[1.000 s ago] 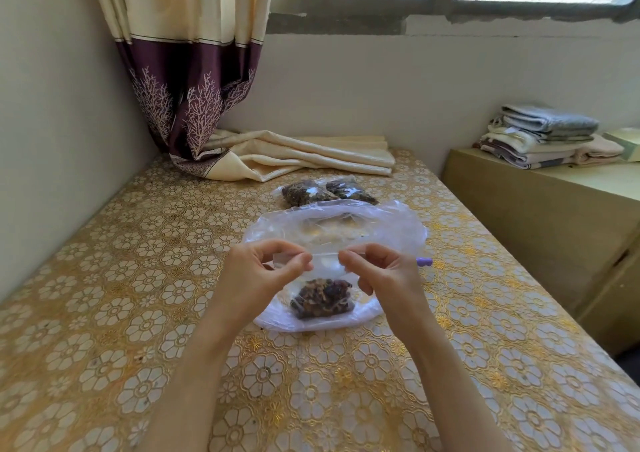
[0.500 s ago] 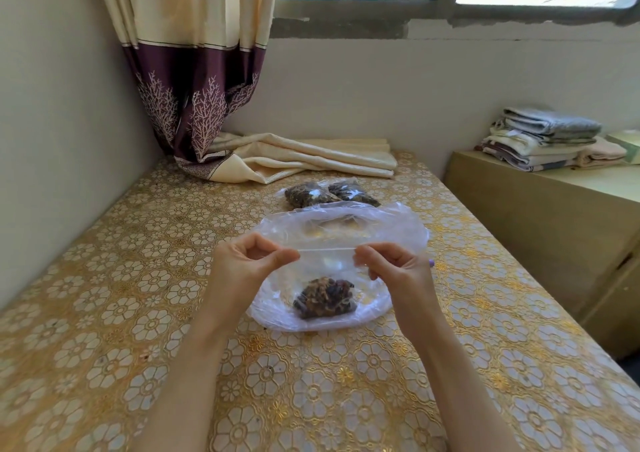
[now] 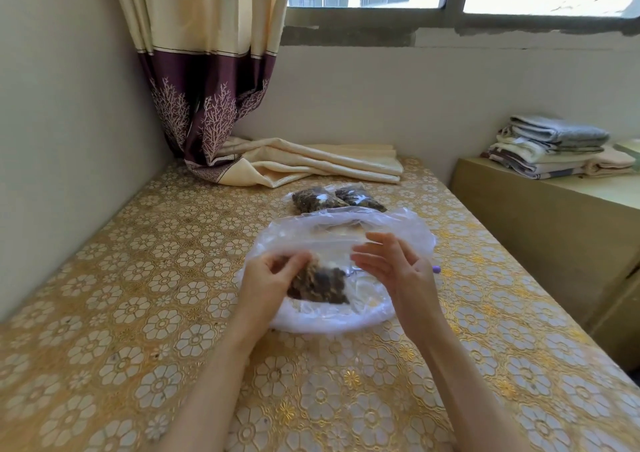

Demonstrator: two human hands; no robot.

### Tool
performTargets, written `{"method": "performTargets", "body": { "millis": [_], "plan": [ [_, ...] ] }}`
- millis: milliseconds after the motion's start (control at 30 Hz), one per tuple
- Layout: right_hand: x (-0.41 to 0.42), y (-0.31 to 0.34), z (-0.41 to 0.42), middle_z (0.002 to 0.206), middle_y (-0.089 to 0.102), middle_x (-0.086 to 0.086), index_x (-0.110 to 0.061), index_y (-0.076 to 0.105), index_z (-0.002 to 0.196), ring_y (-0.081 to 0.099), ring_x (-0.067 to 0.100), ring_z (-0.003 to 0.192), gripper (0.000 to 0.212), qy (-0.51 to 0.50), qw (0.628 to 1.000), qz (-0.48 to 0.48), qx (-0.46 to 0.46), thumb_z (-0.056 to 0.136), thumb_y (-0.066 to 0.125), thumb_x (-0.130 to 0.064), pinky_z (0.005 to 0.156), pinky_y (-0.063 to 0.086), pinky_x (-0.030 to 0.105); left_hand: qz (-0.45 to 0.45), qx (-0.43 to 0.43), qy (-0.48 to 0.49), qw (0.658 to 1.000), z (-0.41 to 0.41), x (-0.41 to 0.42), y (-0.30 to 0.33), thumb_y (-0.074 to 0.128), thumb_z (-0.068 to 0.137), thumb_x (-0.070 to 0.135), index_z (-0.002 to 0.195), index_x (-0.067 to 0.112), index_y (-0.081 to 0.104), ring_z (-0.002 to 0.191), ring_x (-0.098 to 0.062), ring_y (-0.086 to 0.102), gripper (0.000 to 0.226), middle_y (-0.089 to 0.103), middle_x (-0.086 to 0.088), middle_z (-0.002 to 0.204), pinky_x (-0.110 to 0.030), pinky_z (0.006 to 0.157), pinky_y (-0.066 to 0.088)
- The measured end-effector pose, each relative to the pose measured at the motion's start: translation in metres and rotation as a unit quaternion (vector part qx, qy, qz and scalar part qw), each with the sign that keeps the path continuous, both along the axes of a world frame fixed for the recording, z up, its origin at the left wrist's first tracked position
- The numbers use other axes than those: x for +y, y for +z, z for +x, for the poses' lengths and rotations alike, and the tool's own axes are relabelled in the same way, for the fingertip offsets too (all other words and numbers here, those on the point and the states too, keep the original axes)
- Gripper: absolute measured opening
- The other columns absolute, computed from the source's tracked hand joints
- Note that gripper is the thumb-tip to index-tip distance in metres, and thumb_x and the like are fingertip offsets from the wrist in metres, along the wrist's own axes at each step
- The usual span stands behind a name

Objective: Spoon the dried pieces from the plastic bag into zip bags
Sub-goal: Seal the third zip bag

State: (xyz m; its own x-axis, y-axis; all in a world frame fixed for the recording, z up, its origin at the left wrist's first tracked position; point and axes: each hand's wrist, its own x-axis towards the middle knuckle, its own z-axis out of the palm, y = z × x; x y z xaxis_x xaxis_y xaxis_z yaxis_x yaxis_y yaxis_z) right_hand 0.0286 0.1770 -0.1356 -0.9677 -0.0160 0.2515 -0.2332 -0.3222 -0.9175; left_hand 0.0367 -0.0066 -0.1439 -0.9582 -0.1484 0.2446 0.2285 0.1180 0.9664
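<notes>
A small clear zip bag [image 3: 320, 283] with dark dried pieces in it hangs over the big clear plastic bag [image 3: 398, 233], which lies open on the gold flower-patterned table [image 3: 138, 313]. My left hand [image 3: 273, 280] grips the zip bag at its left side, fingers curled on it. My right hand [image 3: 391, 268] is just right of it, fingers spread and loose, holding nothing. Two filled zip bags [image 3: 337, 199] lie behind the big bag. A purple tip [image 3: 436, 269], maybe the spoon's handle, peeks out by my right hand.
A cream curtain end [image 3: 311, 166] lies folded at the table's far side. A wooden cabinet [image 3: 554, 237] stands to the right with stacked folded towels [image 3: 557, 146]. The wall runs along the table's left edge.
Both hands were pinching the zip bag's top strip. Now my right hand has let go and opened, while my left hand holds the bag alone, and the bag has tilted left.
</notes>
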Motion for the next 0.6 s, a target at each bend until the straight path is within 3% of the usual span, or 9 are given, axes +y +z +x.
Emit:
{"method": "performTargets", "body": {
  "millis": [100,200,267,400,433,533,600],
  "plan": [
    [-0.005,0.012,-0.016,0.084,0.073,0.007,-0.013,0.066,0.096,0.07,0.02,0.081,0.019,-0.006,0.997,0.075,0.031,0.095,0.048,-0.019,0.07,0.055,0.023,0.224,-0.001,0.024,0.974,-0.005,-0.021,0.014,0.062,0.072,0.03,0.069,0.023,0.073,0.074,-0.01,0.069,0.014,0.073,0.001,0.077,-0.021,0.06,0.055],
    [-0.013,0.029,-0.046,0.082,0.069,0.004,-0.013,0.064,0.095,0.068,0.014,0.074,0.017,-0.029,0.981,0.18,0.063,0.096,0.048,-0.014,0.069,0.056,0.024,0.318,-0.012,0.115,0.941,-0.019,-0.054,0.015,0.061,0.083,0.022,0.077,0.024,0.068,0.088,-0.021,0.067,0.009,0.069,-0.006,0.096,-0.036,0.068,0.059],
    [-0.021,0.039,-0.075,0.083,0.067,0.002,-0.007,0.064,0.101,0.065,0.014,0.075,0.017,-0.06,0.962,0.254,0.077,0.096,0.05,-0.015,0.07,0.055,0.025,0.305,-0.022,0.176,0.936,-0.028,-0.07,0.003,0.056,0.091,0.024,0.083,0.023,0.063,0.091,-0.025,0.065,0.01,0.064,-0.008,0.102,-0.04,0.065,0.059],
    [-0.042,0.047,-0.134,0.092,0.064,0.001,-0.009,0.064,0.108,0.057,0.005,0.072,0.022,-0.121,0.875,0.455,0.118,0.094,0.054,-0.022,0.059,0.041,0.001,0.233,-0.011,0.232,0.944,-0.042,-0.086,-0.025,0.053,0.093,0.026,0.093,0.013,0.061,0.079,-0.018,0.066,0.015,0.065,-0.009,0.095,-0.022,0.05,0.052],
    [-0.047,0.046,-0.148,0.097,0.065,0.002,-0.009,0.063,0.11,0.058,0.007,0.076,0.023,-0.121,0.855,0.49,0.117,0.094,0.054,-0.023,0.063,0.042,0.002,0.22,-0.01,0.237,0.946,-0.044,-0.087,-0.029,0.053,0.093,0.027,0.09,0.014,0.061,0.076,-0.016,0.067,0.015,0.065,-0.008,0.091,-0.021,0.049,0.051],
    [-0.061,0.036,-0.183,0.119,0.063,0.013,-0.006,0.057,0.121,0.059,0.023,0.104,0.033,-0.091,0.807,0.577,0.084,0.094,0.054,-0.025,0.091,0.048,0.034,0.188,-0.007,0.233,0.954,-0.049,-0.089,-0.038,0.052,0.093,0.029,0.078,0.024,0.063,0.078,-0.017,0.065,0.02,0.065,-0.004,0.084,-0.027,0.056,0.052],
    [-0.069,0.027,-0.2,0.129,0.055,0.015,-0.007,0.051,0.13,0.053,0.028,0.115,0.043,-0.061,0.762,0.641,0.067,0.093,0.055,-0.029,0.095,0.042,0.037,0.211,-0.002,0.238,0.948,-0.051,-0.091,-0.04,0.052,0.093,0.03,0.074,0.024,0.064,0.076,-0.015,0.065,0.023,0.065,-0.002,0.081,-0.029,0.056,0.053]
  ]
}}
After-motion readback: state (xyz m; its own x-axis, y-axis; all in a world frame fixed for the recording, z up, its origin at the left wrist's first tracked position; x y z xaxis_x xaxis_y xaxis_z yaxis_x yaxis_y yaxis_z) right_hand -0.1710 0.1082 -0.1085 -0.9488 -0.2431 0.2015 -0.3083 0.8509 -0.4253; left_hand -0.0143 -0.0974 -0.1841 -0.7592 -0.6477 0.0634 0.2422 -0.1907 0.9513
